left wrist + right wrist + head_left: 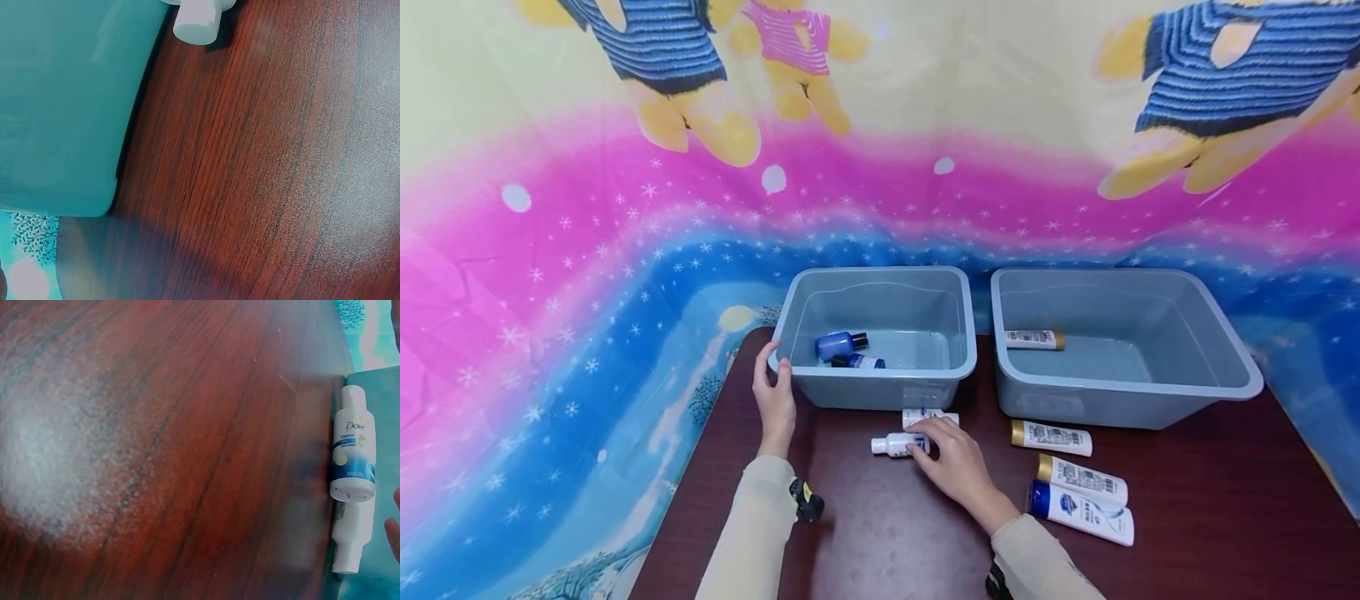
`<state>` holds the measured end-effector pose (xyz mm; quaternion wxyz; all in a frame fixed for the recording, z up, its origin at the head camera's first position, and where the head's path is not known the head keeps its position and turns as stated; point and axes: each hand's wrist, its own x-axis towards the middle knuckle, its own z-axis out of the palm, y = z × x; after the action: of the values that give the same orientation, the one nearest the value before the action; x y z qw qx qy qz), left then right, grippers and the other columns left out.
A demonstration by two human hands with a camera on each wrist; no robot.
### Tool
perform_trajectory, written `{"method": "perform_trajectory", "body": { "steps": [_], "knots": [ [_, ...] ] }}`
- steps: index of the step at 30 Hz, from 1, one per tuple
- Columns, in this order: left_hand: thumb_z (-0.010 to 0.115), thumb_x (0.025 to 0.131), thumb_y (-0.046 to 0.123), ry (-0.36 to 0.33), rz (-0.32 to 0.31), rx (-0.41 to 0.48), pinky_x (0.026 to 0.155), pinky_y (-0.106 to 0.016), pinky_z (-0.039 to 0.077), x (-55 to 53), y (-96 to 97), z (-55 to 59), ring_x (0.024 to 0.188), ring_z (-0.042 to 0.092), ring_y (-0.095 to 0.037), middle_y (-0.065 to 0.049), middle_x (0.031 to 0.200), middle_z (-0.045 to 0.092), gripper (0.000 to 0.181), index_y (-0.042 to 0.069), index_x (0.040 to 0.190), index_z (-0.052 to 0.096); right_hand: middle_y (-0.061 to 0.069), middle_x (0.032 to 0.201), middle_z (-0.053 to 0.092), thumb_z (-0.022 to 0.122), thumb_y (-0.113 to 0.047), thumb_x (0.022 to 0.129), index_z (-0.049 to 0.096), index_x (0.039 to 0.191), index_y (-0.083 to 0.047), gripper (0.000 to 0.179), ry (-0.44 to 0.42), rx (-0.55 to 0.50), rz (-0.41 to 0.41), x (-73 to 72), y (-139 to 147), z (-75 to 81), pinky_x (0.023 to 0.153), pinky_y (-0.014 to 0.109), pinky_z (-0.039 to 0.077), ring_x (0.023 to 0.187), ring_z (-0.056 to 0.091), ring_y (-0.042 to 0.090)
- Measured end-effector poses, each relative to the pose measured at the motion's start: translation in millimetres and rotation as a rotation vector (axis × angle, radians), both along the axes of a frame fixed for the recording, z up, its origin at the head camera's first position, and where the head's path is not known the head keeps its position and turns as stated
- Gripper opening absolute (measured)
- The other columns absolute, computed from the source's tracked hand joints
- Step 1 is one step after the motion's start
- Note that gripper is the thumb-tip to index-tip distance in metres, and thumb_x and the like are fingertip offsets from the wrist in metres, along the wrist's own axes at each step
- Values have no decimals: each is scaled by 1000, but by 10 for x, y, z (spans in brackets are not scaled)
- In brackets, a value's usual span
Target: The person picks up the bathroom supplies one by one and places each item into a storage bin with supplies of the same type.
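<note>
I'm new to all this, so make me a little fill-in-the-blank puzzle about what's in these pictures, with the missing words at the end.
1. The left bin holds ____ blue bottles.
2. The white tube inside the right bin has a ____ cap.
3. The hand at the rim of the left bin is the person's ____ one.
4. In the right wrist view, the upper white bottle bears the brand name ____.

Missing words: two; gold; left; Dove.
</note>
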<state>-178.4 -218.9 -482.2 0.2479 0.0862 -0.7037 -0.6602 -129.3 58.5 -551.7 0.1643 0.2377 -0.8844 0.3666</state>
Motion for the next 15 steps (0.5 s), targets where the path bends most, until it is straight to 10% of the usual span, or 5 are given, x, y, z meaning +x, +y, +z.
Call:
{"method": "perform_trajectory", "body": {
  "steps": [15],
  "knots": [
    [49,95,18,-15,-2,4,103,-45,30,11,0,5,127,35,-20,-3,141,39,38,14,133,48,-8,101,65,77,-21,74,70,99,-20,26,29,10,-40,-54,-50,-151,80,32,47,96,57,9]
  ]
}}
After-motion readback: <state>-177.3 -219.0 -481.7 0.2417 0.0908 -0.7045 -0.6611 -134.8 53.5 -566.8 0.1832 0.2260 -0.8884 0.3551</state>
